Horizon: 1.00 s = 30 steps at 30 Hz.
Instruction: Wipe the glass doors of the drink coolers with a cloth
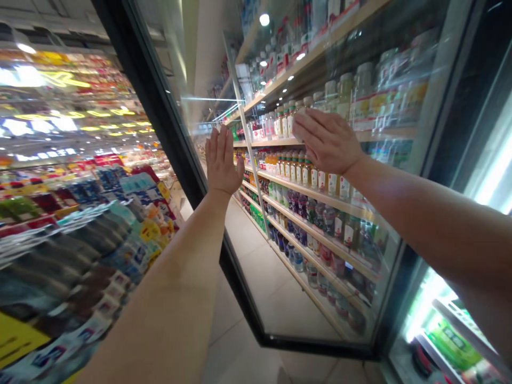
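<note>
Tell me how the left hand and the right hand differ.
The left hand points its fingers up, while the right hand points its fingers leftward. The left hand is close to the left side of the black frame; the right hand is farther from that side. Both are raised before the glass door.

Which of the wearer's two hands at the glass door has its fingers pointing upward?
The left hand, the one beside the slanting black door frame; the right hand has its fingers pointing leftward instead.
</note>
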Each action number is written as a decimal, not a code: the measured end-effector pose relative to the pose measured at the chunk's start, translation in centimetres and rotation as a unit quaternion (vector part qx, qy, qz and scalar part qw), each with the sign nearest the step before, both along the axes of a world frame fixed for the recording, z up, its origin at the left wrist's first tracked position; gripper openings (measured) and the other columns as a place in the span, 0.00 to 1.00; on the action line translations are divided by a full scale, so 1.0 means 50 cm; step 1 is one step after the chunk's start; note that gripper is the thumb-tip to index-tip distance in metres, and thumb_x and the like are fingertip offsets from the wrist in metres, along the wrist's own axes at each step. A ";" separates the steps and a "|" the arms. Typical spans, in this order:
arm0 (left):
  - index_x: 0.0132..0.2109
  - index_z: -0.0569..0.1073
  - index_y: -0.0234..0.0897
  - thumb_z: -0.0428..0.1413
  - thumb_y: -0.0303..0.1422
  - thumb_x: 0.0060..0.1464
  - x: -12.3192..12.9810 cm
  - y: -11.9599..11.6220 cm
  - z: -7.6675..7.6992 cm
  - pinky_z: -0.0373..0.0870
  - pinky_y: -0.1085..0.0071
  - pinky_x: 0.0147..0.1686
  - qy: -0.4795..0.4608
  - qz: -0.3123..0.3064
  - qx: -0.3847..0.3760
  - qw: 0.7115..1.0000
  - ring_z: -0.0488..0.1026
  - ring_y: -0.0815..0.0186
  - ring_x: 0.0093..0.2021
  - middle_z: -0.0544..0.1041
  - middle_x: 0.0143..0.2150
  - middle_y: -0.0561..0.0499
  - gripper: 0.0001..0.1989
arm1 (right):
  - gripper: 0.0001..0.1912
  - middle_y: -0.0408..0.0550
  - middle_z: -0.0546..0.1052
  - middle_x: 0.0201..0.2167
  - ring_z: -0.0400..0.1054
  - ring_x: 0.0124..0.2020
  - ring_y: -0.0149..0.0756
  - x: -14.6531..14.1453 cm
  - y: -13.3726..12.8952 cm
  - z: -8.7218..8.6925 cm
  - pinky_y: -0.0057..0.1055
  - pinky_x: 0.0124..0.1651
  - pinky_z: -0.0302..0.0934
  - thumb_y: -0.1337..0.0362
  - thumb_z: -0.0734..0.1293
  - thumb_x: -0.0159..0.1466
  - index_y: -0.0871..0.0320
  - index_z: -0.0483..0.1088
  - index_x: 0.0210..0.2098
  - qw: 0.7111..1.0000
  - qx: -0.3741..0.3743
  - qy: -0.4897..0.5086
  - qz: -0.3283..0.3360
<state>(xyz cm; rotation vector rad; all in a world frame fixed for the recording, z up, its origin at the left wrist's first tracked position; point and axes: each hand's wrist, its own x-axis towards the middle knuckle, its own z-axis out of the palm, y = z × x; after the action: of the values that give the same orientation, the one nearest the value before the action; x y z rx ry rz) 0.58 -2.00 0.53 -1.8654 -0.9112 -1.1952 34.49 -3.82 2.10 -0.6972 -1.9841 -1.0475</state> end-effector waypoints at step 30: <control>0.77 0.55 0.35 0.46 0.55 0.68 0.008 -0.008 0.000 0.32 0.50 0.79 -0.022 -0.002 -0.023 0.999 0.39 0.51 0.80 0.52 0.79 0.43 0.41 | 0.30 0.36 0.59 0.75 0.49 0.76 0.51 -0.012 -0.010 -0.022 0.60 0.76 0.45 0.55 0.54 0.76 0.45 0.56 0.76 0.996 -0.077 0.034 0.043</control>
<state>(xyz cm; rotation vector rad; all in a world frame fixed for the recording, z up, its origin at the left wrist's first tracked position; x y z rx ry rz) 0.99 -2.42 0.51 -1.8850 -0.9678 -1.2318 33.90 -4.30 1.02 -0.7119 -2.0322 -0.8167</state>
